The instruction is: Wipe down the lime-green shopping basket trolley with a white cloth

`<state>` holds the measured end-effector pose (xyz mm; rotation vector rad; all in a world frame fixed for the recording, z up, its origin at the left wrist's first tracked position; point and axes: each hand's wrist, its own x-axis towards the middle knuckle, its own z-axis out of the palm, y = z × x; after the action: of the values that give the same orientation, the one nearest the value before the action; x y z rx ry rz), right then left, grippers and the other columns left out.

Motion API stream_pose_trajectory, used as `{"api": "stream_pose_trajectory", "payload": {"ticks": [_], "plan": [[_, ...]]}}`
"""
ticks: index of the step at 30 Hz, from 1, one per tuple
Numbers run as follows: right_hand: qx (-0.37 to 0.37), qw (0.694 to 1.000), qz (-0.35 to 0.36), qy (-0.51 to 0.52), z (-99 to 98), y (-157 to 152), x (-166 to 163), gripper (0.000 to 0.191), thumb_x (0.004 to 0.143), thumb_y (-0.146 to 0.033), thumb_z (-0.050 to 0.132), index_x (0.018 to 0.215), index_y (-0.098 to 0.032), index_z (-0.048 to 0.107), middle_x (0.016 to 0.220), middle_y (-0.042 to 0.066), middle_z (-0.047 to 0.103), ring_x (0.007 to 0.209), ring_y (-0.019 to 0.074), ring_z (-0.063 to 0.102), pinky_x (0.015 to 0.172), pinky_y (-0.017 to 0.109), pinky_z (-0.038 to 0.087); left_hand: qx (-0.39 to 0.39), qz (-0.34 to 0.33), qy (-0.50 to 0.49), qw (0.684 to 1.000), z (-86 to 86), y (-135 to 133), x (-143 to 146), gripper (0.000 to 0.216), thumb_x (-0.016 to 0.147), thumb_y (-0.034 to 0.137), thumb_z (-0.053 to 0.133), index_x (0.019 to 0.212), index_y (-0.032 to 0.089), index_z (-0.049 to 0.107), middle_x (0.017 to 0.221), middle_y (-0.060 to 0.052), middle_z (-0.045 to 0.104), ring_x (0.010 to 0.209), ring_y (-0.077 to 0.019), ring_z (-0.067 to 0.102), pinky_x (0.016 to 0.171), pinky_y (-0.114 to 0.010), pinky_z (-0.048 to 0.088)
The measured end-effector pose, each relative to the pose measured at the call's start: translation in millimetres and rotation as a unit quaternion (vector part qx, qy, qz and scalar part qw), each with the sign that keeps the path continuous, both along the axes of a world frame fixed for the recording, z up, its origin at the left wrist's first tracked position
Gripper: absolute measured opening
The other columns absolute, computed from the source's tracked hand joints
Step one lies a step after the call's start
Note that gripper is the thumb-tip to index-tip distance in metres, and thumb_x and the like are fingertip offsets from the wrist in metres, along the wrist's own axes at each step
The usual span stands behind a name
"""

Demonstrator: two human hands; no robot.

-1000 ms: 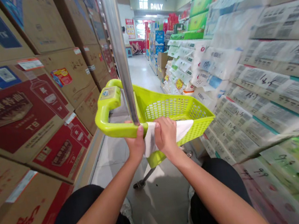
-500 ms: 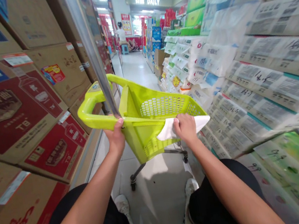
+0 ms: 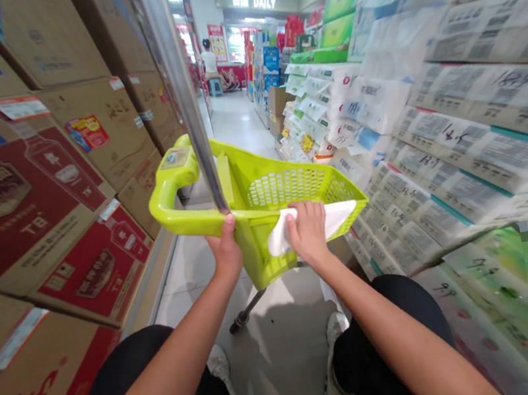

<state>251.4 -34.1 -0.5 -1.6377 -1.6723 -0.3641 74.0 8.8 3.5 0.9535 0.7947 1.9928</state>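
A lime green shopping basket cart (image 3: 292, 186) stands tilted in a narrow aisle in front of me. My left hand (image 3: 226, 251) is closed round the base of its tall metal pole (image 3: 180, 84), at the green handle loop (image 3: 169, 199). My right hand (image 3: 307, 232) presses a white cloth (image 3: 332, 219) against the basket's near rim, fingers curled over it. My knees in black shorts and my shoes show below.
Stacked cardboard cartons (image 3: 37, 193), brown and red, wall the left side. Shelves of white and green packaged goods (image 3: 456, 113) fill the right. The tiled aisle floor (image 3: 232, 122) runs ahead to a person (image 3: 210, 66) standing far off near a sign reading DAILY.
My right hand slid the cloth along the near rim, out to the right and then partly back. The cart swung left and back a little, and the pole's lean shifted.
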Motion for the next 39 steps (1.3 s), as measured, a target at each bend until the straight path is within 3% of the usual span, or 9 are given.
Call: {"api": "stream_pose_trajectory", "payload": {"ticks": [3, 6, 9, 13, 18, 22, 27, 33, 39], "plan": [[0.040, 0.995, 0.085, 0.038, 13.2, -12, -42, 0.050, 0.106, -0.051, 0.032, 0.136, -0.016, 0.053, 0.131, 0.016, 0.058, 0.125, 0.0314, 0.048, 0.119, 0.054, 0.026, -0.007, -0.030, 0.026, 0.999, 0.5, -14, 12, 0.040, 0.077, 0.050, 0.081, 0.097, 0.021, 0.062, 0.091, -0.001, 0.067, 0.083, -0.0165, 0.064, 0.085, -0.029, 0.053], [0.045, 0.989, 0.134, 0.039, 20.1, -16, -49, 0.056, 0.106, -0.054, 0.029, 0.141, -0.017, 0.051, 0.134, 0.015, 0.057, 0.124, 0.0309, 0.049, 0.114, 0.051, 0.032, -0.008, -0.047, 0.032, 0.998, 1.0, -19, 17, 0.040, 0.076, 0.048, 0.082, 0.096, 0.022, 0.060, 0.088, 0.000, 0.065, 0.080, -0.0156, 0.063, 0.083, -0.029, 0.053], [-0.006, 0.987, 0.159, -0.004, 18.3, -8, -22, 0.055, 0.107, -0.054, 0.028, 0.139, -0.019, 0.055, 0.126, 0.014, 0.063, 0.116, 0.0300, 0.053, 0.105, 0.046, 0.038, -0.003, -0.048, 0.005, 0.999, 1.0, -12, 13, 0.038, 0.075, 0.046, 0.082, 0.095, 0.023, 0.060, 0.088, 0.000, 0.065, 0.079, -0.0156, 0.063, 0.080, -0.029, 0.053], [-0.044, 0.992, 0.113, 0.016, 8.3, 9, 32, 0.052, 0.110, -0.040, 0.020, 0.123, -0.021, 0.067, 0.113, 0.011, 0.070, 0.108, 0.0272, 0.058, 0.099, 0.042, 0.041, -0.014, 0.000, -0.004, 1.000, 4.9, 8, -2, 0.038, 0.070, 0.046, 0.081, 0.092, 0.021, 0.063, 0.090, -0.002, 0.067, 0.081, -0.0168, 0.065, 0.080, -0.029, 0.054], [-0.077, 0.989, 0.128, -0.011, -2.4, 12, 90, 0.041, 0.108, -0.036, 0.035, 0.132, -0.020, 0.065, 0.125, 0.012, 0.071, 0.116, 0.0282, 0.059, 0.103, 0.043, 0.042, -0.027, 0.044, -0.012, 0.999, 11.5, 33, -25, 0.041, 0.070, 0.050, 0.076, 0.092, 0.018, 0.064, 0.091, -0.002, 0.068, 0.081, -0.0161, 0.066, 0.080, -0.029, 0.054], [-0.086, 0.991, 0.082, -0.055, -6.0, 4, 107, 0.042, 0.106, -0.043, 0.040, 0.130, -0.019, 0.065, 0.123, 0.013, 0.070, 0.114, 0.0304, 0.057, 0.104, 0.044, 0.038, -0.022, 0.069, -0.011, 0.997, 8.9, 45, -36, 0.041, 0.071, 0.051, 0.075, 0.092, 0.017, 0.063, 0.090, -0.002, 0.066, 0.080, -0.0150, 0.063, 0.079, -0.028, 0.053], [-0.081, 0.993, 0.044, -0.072, -0.5, 1, 60, 0.046, 0.107, -0.051, 0.035, 0.118, -0.018, 0.066, 0.106, 0.012, 0.068, 0.103, 0.0309, 0.054, 0.097, 0.044, 0.038, -0.002, 0.062, -0.005, 0.998, 4.4, 37, -30, 0.041, 0.073, 0.052, 0.075, 0.092, 0.018, 0.063, 0.091, -0.002, 0.066, 0.081, -0.0157, 0.064, 0.080, -0.029, 0.053], [0.001, 0.991, 0.132, -0.011, 11.7, -7, -39, 0.059, 0.104, -0.059, 0.037, 0.144, -0.017, 0.049, 0.130, 0.016, 0.059, 0.120, 0.0324, 0.050, 0.109, 0.049, 0.034, -0.020, 0.035, 0.025, 0.999, -1.1, 12, -11, 0.042, 0.074, 0.055, 0.075, 0.094, 0.019, 0.065, 0.094, -0.005, 0.071, 0.085, -0.0193, 0.069, 0.083, -0.031, 0.056], [-0.008, 0.986, 0.160, -0.038, 16.6, -1, -42, 0.059, 0.106, -0.056, 0.039, 0.152, -0.019, 0.042, 0.140, 0.016, 0.056, 0.128, 0.0320, 0.049, 0.111, 0.048, 0.033, -0.024, 0.019, 0.030, 0.999, 4.2, 14, -9, 0.041, 0.073, 0.052, 0.077, 0.093, 0.018, 0.066, 0.092, -0.006, 0.073, 0.082, -0.0192, 0.070, 0.079, -0.031, 0.057]]}}
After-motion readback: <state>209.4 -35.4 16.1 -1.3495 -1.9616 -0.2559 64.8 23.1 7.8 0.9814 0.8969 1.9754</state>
